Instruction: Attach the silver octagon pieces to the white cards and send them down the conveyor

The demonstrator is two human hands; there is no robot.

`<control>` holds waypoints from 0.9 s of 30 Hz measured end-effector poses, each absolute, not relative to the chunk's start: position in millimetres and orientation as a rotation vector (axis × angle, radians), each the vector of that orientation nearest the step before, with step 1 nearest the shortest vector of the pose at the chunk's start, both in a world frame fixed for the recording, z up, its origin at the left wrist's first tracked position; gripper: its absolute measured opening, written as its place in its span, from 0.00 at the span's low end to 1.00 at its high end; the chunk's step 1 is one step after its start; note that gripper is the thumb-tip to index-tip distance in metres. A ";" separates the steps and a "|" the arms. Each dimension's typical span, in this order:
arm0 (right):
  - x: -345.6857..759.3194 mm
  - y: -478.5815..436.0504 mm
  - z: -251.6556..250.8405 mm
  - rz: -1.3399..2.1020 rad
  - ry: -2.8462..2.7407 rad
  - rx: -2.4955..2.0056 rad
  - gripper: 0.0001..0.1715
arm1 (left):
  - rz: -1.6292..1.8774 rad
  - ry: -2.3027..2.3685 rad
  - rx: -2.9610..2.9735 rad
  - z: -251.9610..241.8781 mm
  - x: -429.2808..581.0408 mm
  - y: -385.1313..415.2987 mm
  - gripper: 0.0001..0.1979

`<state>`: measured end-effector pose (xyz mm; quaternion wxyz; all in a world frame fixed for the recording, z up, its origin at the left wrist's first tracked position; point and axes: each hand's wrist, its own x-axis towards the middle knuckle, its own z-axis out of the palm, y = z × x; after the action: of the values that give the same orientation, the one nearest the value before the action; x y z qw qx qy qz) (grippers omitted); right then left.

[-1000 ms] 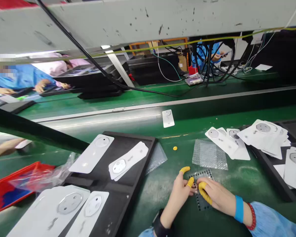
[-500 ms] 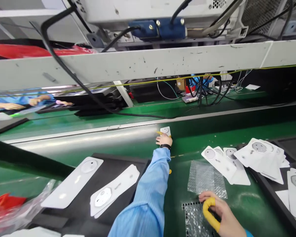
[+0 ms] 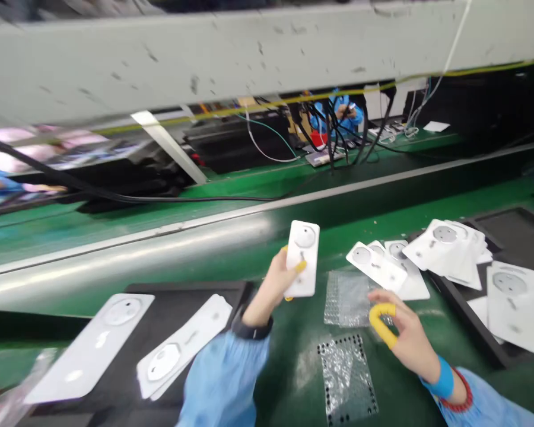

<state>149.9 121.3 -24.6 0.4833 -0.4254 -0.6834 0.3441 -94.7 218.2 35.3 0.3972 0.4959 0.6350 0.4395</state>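
My left hand (image 3: 275, 283) grips a white phone back cover (image 3: 306, 252) with a round silvery camera area near its top, the thumb with a yellow finger cot lying across its face. The cover stands nearly upright above the green bench (image 3: 289, 367). My right hand (image 3: 407, 335) is open, with a yellow-wrapped finger curved and apart from the others. Its fingertips are at the edge of a clear bubble-wrap bag (image 3: 345, 299); I cannot tell if they touch it. Below lies a clear sheet with black dots along its edges (image 3: 347, 376).
White covers (image 3: 378, 267) fan out on the bench at right, beside a stack (image 3: 445, 252) on a black tray (image 3: 529, 225). At left another black tray (image 3: 160, 308) bears a large white cover (image 3: 93, 344) and narrower ones (image 3: 187, 344). A metal rail (image 3: 137, 237) runs behind.
My left hand has come back from the rear rail with the white cover, now raised nearer to me. My right hand stays by the bubble-wrap bag. The view has shifted.
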 end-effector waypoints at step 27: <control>135.8 85.5 36.1 1.384 -1.215 -0.928 0.27 | 1.091 1.583 1.249 15.4 -3.5 13.2 0.19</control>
<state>135.8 85.5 36.1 0.5138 -0.3862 -0.5053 0.5758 -3.5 13.2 15.4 0.4119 0.4963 0.6294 0.4336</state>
